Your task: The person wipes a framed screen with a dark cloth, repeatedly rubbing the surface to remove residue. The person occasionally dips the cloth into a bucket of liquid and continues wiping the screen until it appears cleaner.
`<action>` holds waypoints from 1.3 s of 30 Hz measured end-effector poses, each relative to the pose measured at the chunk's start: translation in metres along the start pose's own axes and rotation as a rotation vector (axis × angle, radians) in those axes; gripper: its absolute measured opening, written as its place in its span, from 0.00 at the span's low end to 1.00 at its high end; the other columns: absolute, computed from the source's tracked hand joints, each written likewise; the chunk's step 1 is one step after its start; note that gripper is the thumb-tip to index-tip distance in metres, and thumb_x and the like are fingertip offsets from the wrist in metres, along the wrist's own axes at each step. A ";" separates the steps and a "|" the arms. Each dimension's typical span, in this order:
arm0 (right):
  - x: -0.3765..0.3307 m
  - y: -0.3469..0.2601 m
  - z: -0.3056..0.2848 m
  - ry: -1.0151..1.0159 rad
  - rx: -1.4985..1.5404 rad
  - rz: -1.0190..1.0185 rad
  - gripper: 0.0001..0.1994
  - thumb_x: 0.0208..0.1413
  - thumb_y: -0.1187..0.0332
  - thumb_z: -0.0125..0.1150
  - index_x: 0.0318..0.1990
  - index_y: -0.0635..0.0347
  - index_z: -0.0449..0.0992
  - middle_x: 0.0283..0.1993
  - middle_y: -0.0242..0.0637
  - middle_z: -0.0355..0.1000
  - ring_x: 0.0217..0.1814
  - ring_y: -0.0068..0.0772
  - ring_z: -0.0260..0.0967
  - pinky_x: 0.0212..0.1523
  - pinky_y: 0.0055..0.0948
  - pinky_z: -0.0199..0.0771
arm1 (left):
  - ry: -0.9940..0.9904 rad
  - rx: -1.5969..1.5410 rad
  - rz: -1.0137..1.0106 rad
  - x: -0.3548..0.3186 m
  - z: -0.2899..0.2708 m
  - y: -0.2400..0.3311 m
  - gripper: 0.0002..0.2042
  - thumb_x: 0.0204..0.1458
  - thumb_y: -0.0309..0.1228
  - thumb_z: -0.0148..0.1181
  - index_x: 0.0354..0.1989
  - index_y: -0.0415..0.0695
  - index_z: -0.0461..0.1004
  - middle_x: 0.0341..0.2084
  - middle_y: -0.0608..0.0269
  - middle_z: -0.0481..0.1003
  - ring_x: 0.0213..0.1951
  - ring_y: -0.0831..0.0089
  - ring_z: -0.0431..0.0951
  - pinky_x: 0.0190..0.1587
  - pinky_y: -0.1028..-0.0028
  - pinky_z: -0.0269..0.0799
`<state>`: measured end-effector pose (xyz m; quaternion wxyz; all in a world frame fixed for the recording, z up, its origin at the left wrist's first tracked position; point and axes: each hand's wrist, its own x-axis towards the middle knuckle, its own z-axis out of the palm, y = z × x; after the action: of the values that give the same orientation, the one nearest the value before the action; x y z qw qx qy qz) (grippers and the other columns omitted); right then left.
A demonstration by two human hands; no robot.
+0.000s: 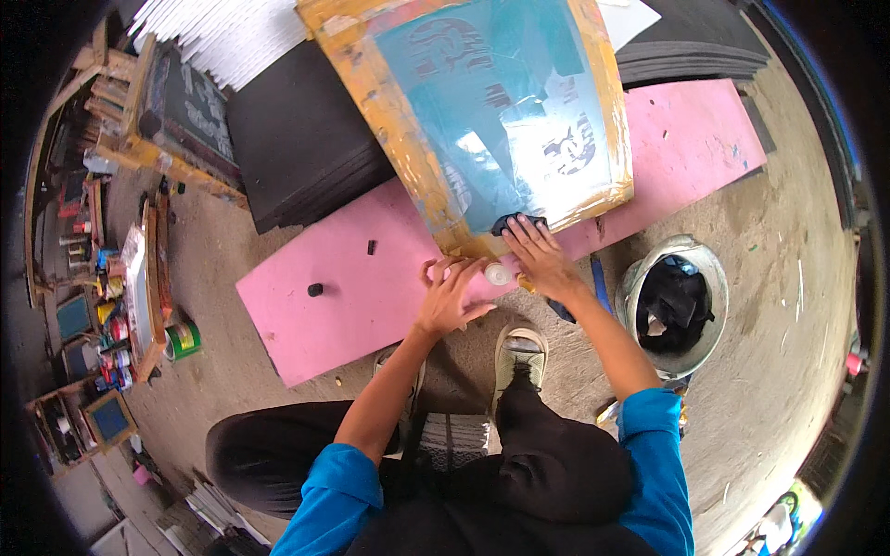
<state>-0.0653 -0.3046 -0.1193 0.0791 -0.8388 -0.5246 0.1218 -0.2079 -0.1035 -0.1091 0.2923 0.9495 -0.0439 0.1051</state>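
Note:
A screen-printing frame (612, 120) with a yellowish, tape-covered wooden border and a teal mesh lies tilted in front of me. Figure-like stencil shapes show in its mesh. My right hand (542, 259) presses a bunched dark cloth (505, 223) onto the near edge of the mesh, fingers over it. Just left of it, my left hand (448, 295) curls round a small bottle with a round white top (498, 273); most of the bottle's body is hidden by the fingers. A pink board (343, 269) lies beneath the frame and both hands.
A bucket (721, 320) holding dark cloth stands at right, beside a blue-handled tool (601, 283). Stacked black sheets (297, 130) lie at left. A small black cap (315, 290) sits on the pink board. A green can (183, 340) and other frames stand farther left.

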 end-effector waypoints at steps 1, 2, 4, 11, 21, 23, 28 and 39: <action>-0.002 0.007 -0.014 -0.045 -0.144 -0.038 0.37 0.58 0.60 0.52 0.72 0.59 0.45 0.77 0.42 0.36 0.79 0.41 0.28 0.76 0.46 0.33 | 0.000 0.012 0.003 0.005 0.009 0.004 0.32 0.45 0.49 0.67 0.59 0.53 0.67 0.50 0.65 0.71 0.58 0.61 0.64 0.61 0.48 0.45; 0.002 0.018 -0.029 -0.081 -0.285 -0.080 0.37 0.57 0.61 0.53 0.72 0.58 0.46 0.77 0.41 0.36 0.79 0.39 0.29 0.76 0.46 0.33 | 0.065 0.009 -0.024 0.009 0.017 0.005 0.28 0.43 0.47 0.68 0.55 0.55 0.70 0.47 0.69 0.72 0.55 0.63 0.66 0.59 0.50 0.47; 0.008 0.036 -0.036 0.052 -0.247 0.033 0.35 0.59 0.62 0.51 0.71 0.62 0.47 0.76 0.44 0.39 0.79 0.43 0.31 0.75 0.47 0.34 | 0.092 0.086 -0.023 0.014 0.029 0.009 0.27 0.45 0.45 0.67 0.54 0.54 0.70 0.46 0.70 0.72 0.55 0.65 0.64 0.58 0.51 0.48; 0.041 -0.048 0.006 0.083 -0.232 0.341 0.30 0.62 0.61 0.46 0.67 0.70 0.49 0.73 0.59 0.40 0.77 0.57 0.32 0.73 0.50 0.39 | 0.224 0.082 -0.285 -0.024 0.002 -0.007 0.23 0.47 0.36 0.65 0.53 0.48 0.68 0.47 0.63 0.70 0.54 0.61 0.64 0.58 0.54 0.48; 0.026 0.013 0.015 0.551 -0.192 0.646 0.37 0.67 0.48 0.31 0.70 0.74 0.34 0.75 0.55 0.29 0.78 0.51 0.22 0.76 0.41 0.30 | 0.347 0.149 -0.390 -0.004 -0.023 -0.051 0.22 0.49 0.28 0.64 0.53 0.42 0.65 0.49 0.56 0.69 0.53 0.55 0.66 0.58 0.58 0.55; 0.058 -0.057 -0.036 -0.214 -0.155 0.735 0.37 0.67 0.48 0.29 0.70 0.72 0.35 0.75 0.55 0.26 0.78 0.50 0.21 0.76 0.41 0.29 | 0.378 0.134 -0.382 -0.018 -0.025 -0.065 0.22 0.50 0.27 0.63 0.53 0.41 0.64 0.49 0.53 0.68 0.53 0.52 0.66 0.58 0.57 0.57; 0.024 -0.082 -0.008 -0.166 0.174 0.144 0.36 0.67 0.47 0.27 0.70 0.70 0.36 0.75 0.52 0.28 0.78 0.50 0.24 0.76 0.41 0.28 | 0.391 -0.035 -0.425 -0.022 -0.015 -0.062 0.23 0.52 0.24 0.61 0.55 0.38 0.61 0.49 0.46 0.67 0.53 0.48 0.66 0.58 0.57 0.61; 0.047 -0.111 -0.005 -0.272 -0.194 0.469 0.40 0.66 0.46 0.34 0.70 0.73 0.32 0.74 0.61 0.25 0.77 0.57 0.22 0.76 0.47 0.29 | 0.485 0.123 -0.002 0.012 -0.025 -0.004 0.26 0.56 0.27 0.55 0.62 0.35 0.55 0.57 0.46 0.58 0.60 0.47 0.58 0.65 0.49 0.50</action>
<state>-0.1397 -0.2137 -0.0917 -0.1030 -0.9169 -0.3313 0.1974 -0.1997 -0.0863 -0.0888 0.2361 0.9125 0.0348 0.3323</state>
